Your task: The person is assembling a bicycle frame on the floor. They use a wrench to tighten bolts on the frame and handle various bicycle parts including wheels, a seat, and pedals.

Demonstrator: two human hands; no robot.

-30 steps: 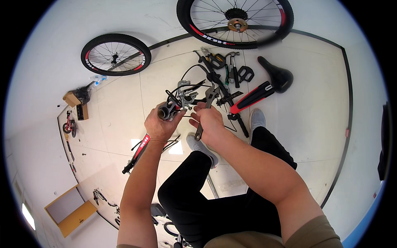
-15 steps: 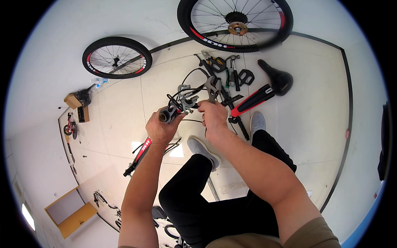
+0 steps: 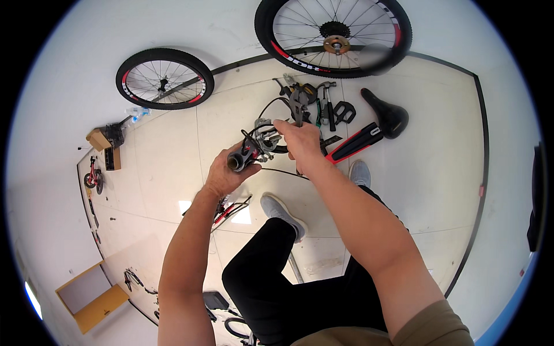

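My left hand (image 3: pixel 225 173) is wrapped round the open-ended head tube (image 3: pixel 236 161) of a bicycle frame. My right hand (image 3: pixel 304 144) is closed on the handle of an adjustable wrench (image 3: pixel 298 104), whose jaws point away from me. Between the hands sits a silver clamp-like metal part (image 3: pixel 267 138), with black cables looping round it. Whether my right fingertips touch that part I cannot tell. A red-and-black frame tube (image 3: pixel 359 142) runs up to a black saddle (image 3: pixel 393 120) on the right. Below my left hand, another red-and-black frame part (image 3: pixel 225 212) shows partly.
Beyond my hands lie a hammer (image 3: pixel 330 106), a black pedal (image 3: pixel 345 112) and other tools. A large wheel (image 3: pixel 404 43) and a smaller wheel (image 3: pixel 124 69) lean on the wall. Cardboard boxes (image 3: pixel 111 157) and a yellow-framed cabinet (image 3: pixel 103 308) are at left.
My right hand and the wrench have moved slightly up and right. My left hand has shifted slightly right with the head tube, and the red frame part below it has swung inward.
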